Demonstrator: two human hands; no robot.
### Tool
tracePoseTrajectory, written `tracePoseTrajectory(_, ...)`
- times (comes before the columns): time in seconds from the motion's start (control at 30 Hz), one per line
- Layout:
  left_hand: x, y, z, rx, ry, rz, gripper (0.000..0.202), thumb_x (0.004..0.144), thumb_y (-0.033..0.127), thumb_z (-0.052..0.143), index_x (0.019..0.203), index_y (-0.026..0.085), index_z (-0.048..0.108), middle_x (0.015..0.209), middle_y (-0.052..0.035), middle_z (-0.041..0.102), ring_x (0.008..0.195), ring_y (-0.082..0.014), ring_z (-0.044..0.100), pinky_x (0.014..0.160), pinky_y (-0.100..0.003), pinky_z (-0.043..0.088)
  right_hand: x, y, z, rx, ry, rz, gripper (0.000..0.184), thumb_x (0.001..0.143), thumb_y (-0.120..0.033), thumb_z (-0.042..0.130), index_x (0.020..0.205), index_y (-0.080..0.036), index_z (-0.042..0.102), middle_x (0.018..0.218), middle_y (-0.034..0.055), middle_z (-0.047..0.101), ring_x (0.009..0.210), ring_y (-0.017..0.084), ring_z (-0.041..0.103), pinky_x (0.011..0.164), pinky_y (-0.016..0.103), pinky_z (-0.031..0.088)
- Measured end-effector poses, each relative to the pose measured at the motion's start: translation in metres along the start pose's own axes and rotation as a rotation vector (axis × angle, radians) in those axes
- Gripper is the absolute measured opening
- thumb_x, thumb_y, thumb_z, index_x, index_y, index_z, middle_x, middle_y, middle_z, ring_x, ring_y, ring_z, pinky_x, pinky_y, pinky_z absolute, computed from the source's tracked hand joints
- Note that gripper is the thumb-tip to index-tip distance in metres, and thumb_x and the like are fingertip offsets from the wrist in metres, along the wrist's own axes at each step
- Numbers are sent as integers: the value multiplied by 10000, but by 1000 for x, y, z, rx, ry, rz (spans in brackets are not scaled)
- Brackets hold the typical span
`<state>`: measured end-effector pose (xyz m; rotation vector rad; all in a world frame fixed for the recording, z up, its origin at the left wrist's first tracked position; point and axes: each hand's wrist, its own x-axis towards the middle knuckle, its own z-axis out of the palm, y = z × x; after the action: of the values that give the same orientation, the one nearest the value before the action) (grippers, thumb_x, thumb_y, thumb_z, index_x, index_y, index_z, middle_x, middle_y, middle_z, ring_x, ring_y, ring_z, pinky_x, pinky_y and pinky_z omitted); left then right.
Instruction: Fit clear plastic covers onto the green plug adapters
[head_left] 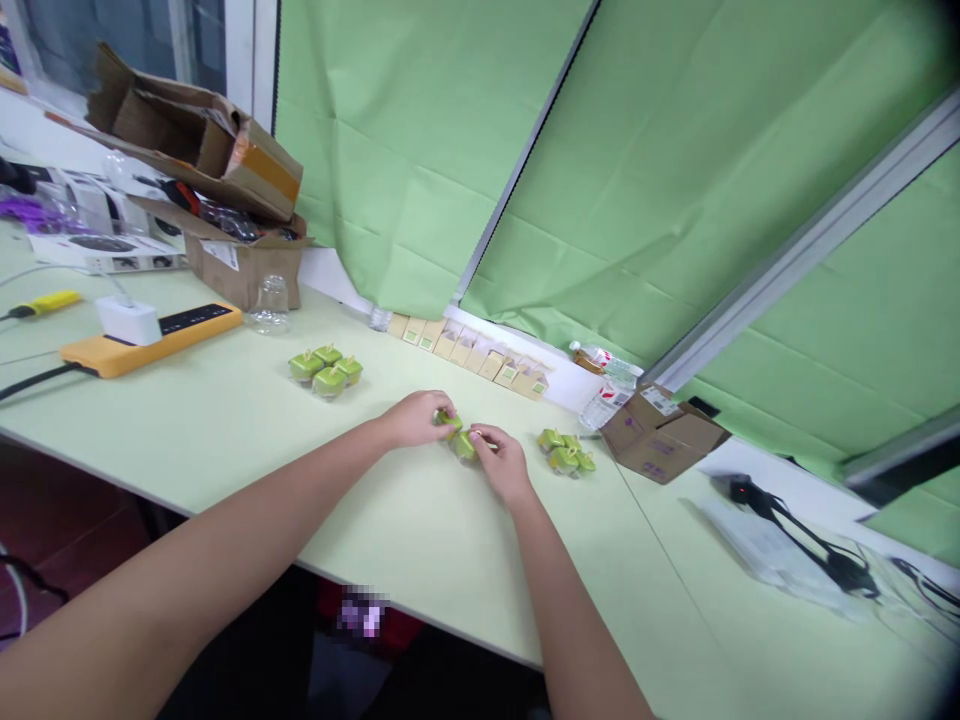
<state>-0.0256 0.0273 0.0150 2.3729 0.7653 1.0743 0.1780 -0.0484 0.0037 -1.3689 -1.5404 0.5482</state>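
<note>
While pinching probably light, slick green tubs [464, 448] in nearly closed left hand [420, 418] and right hand [502, 464], right of the power strip [120, 359], grip sides.

This looks like a work room, or maybe an office. A big table [405, 540] stands by green sheets [420, 120] and a window [202, 40]. It has a power strip [202, 322], brown boxes [667, 435] and black wires [832, 562] on it.
</note>
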Motion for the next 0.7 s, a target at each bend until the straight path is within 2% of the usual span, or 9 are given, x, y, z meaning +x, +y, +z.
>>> tracePoseTrajectory(0.17,0,-4,-2,-25,24,-9,174,683,212,645,855,195,625,911,-27,660,839,-180,615,765,-293,487,0,3,-6,-97,140,40,343,806,-486,613,933,-189,728,993,85,735,910,220,671,816,345,529)
tracePoseTrajectory(0.3,-2,-13,-4,-26,31,-12,208,694,139,571,889,197,613,955,-38,652,894,-187,615,822,-312,490,-1,4,-5,-139,176,43,350,804,-496,613,929,-188,721,994,90,731,901,226,669,754,334,536)
tracePoseTrajectory(0.37,-2,-13,-4,1,37,13,254,703,126,550,939,200,607,1020,-50,643,971,-202,605,877,-329,485,0,4,-5,-149,173,43,331,787,-490,637,911,-195,722,970,82,731,881,223,667,771,342,530)
tracePoseTrajectory(0.53,-5,8,-6,91,75,94,440,754,165,558,1191,214,537,1227,-82,581,1198,-244,508,1020,-377,433,2,4,-11,-78,52,65,316,742,-487,678,872,-203,726,920,66,730,854,221,658,782,348,521)
tracePoseTrajectory(0.7,-8,32,-1,95,-4,162,454,812,330,613,1239,215,513,1256,-96,565,1227,-258,485,1034,-388,419,0,-1,-10,-78,63,20,295,770,-472,657,867,-204,733,894,59,729,825,206,644,794,344,506)
